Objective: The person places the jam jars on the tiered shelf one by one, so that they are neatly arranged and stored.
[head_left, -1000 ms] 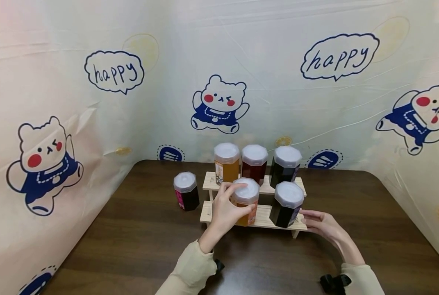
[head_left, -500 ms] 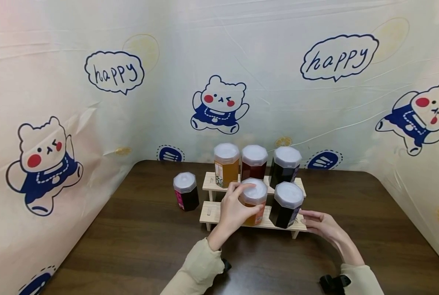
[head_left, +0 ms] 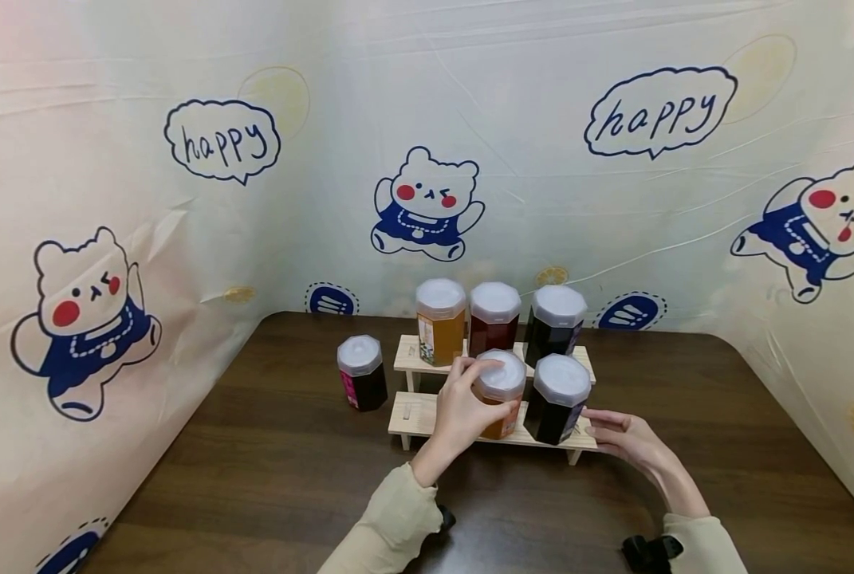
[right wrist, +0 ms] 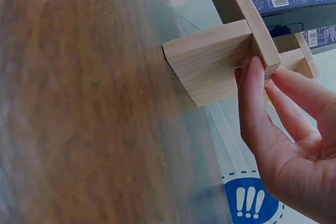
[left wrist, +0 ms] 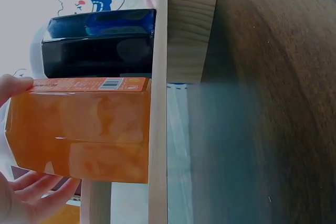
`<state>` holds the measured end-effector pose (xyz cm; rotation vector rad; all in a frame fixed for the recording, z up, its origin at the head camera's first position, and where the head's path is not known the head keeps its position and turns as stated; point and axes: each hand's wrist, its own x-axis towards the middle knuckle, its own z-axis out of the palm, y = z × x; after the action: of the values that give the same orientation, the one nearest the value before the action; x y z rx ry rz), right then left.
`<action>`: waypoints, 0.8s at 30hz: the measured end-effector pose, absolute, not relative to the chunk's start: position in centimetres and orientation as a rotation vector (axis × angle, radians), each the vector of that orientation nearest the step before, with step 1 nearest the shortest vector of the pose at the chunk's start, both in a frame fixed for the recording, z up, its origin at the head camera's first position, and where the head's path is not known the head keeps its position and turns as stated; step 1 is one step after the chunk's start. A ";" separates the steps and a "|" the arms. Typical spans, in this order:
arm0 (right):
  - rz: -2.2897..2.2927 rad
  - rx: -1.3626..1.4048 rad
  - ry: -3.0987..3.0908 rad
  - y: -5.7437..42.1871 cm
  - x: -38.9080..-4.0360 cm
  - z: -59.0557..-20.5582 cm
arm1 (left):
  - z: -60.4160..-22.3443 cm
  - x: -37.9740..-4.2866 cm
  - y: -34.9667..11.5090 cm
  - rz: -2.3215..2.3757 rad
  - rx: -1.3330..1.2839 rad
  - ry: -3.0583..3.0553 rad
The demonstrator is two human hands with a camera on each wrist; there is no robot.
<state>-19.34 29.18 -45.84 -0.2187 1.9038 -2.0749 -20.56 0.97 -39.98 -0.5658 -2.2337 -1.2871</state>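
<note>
My left hand (head_left: 466, 405) grips an orange jar (left wrist: 84, 129) with a clear octagonal lid, thumb on one side and fingers on the other. The jar stands upright on the lower step of a wooden two-tier rack (head_left: 419, 410), close beside a dark jar (head_left: 552, 410) with a purple label. At the rack's right end, my right hand (head_left: 631, 438) pinches the edge of the lower board (right wrist: 265, 51), fingertips at its corner. On the upper step stand an amber jar (head_left: 441, 335), a dark red jar (head_left: 493, 331) and another dark jar (head_left: 554, 331).
A dark jar with a pink label (head_left: 362, 375) stands on the brown table (head_left: 254, 478), left of the rack. Behind the table hangs a pale printed cloth (head_left: 527, 199) with bears and "happy" bubbles.
My left hand has slid the orange jar rightward along the lower step, closing the gap to the dark jar. My right hand has stayed at the rack's end.
</note>
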 end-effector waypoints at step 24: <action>-2.004 -0.164 1.976 29.3 -19.4 -46.0 | -37.8 -19.4 -0.9 -1.373 -0.640 -2.415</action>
<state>-19.41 29.30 -46.05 -0.1645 1.9762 -2.0039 -19.39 -0.90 -37.83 -0.6395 -2.4151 -1.3732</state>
